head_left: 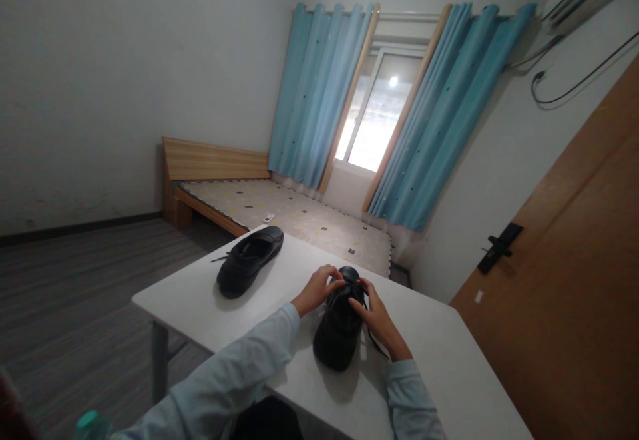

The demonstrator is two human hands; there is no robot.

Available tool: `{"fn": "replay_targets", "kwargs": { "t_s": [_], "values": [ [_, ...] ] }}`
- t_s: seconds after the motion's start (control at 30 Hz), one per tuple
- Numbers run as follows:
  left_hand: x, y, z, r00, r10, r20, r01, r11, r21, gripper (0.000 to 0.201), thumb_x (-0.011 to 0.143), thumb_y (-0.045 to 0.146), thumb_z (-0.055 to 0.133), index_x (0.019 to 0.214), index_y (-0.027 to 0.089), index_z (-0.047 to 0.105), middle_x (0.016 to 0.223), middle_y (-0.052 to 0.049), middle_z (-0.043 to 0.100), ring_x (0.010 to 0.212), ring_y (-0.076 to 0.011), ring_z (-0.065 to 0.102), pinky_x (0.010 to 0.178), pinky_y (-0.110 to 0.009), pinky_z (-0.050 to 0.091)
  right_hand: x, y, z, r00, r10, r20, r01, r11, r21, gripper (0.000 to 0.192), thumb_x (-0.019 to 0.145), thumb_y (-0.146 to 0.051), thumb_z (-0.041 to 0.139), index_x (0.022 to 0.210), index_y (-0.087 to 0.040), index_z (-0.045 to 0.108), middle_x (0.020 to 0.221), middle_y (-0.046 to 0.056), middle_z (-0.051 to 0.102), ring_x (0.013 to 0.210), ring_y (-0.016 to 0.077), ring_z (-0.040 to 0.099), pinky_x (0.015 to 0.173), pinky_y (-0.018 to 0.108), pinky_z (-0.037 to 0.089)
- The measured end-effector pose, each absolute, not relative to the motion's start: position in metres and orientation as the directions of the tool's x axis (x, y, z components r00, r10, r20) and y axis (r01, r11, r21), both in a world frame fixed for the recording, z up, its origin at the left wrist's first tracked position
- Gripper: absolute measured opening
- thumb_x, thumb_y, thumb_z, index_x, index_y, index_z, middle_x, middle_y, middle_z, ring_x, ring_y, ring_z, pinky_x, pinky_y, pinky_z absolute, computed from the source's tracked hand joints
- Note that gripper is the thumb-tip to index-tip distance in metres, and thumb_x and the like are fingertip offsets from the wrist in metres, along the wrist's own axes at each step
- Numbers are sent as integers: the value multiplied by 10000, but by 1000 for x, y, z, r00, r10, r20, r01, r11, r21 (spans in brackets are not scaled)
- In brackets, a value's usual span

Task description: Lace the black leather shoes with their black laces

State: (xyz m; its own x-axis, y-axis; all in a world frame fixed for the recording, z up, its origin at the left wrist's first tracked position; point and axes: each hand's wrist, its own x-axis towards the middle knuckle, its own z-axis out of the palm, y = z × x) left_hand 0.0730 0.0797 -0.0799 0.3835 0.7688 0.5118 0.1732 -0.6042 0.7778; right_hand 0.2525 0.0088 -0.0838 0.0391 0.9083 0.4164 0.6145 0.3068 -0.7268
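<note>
A black lace-up shoe [337,345] stands on the white table [419,373] in front of me, its heel end toward me. My left hand [320,288] is at the left of its lacing, fingers bent and closed on the upper. From the right, my right hand [378,315] grips the shoe's opening and lacing between thumb and fingers. A loose black shoelace [373,341] hangs beside the shoe, under my right hand. What exactly the fingertips pinch is too dark to make out. Another black shoe [249,260] lies farther left, a lace end sticking out from its side.
Behind the table is a bed [299,217] with a patterned mattress and a small white object [268,218] on it. A wooden door [564,280] stands at the right. A green-capped bottle [90,421] shows at the lower left. Blue curtains [319,94] flank the window.
</note>
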Motion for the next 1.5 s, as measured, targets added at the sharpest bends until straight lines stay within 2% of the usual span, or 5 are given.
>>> {"fn": "replay_targets", "kwargs": {
  "t_s": [0.53,0.9,1.03,1.27,1.5],
  "values": [
    [74,77,-78,397,767,504,166,-600,783,142,826,313,505,805,184,563,815,-19,619,820,-166,557,744,-276,448,254,12,-85,43,900,434,681,291,-672,593,703,-460,601,1207,-190,445,1212,111,557,1143,278,508,990,461,353],
    [74,79,-77,458,736,499,-33,-547,837,160,742,243,588,859,160,518,808,-1,572,735,-124,517,679,-243,413,254,11,-84,43,896,441,678,298,-671,574,706,-450,605,1207,-210,462,1198,85,570,1127,269,519,974,431,371],
    [73,78,-76,468,739,485,-61,-520,852,204,670,131,602,846,161,504,808,6,567,738,-122,518,706,-253,416,253,11,-84,47,902,429,682,285,-673,577,710,-458,596,1211,-208,452,1213,89,558,1146,273,504,984,444,355],
    [71,74,-72,425,740,521,-91,-538,838,130,722,182,606,804,168,505,827,-2,577,843,-150,554,817,-308,427,253,8,-81,40,901,432,688,289,-666,571,715,-452,598,1212,-207,460,1204,86,564,1138,275,505,968,421,366],
    [74,77,-73,376,742,555,-160,-538,828,155,751,248,602,759,156,477,750,0,562,696,-117,529,636,-234,412,254,9,-83,44,907,418,709,267,-653,580,727,-443,590,1233,-204,439,1217,90,554,1151,276,491,978,425,344]
  ]
}}
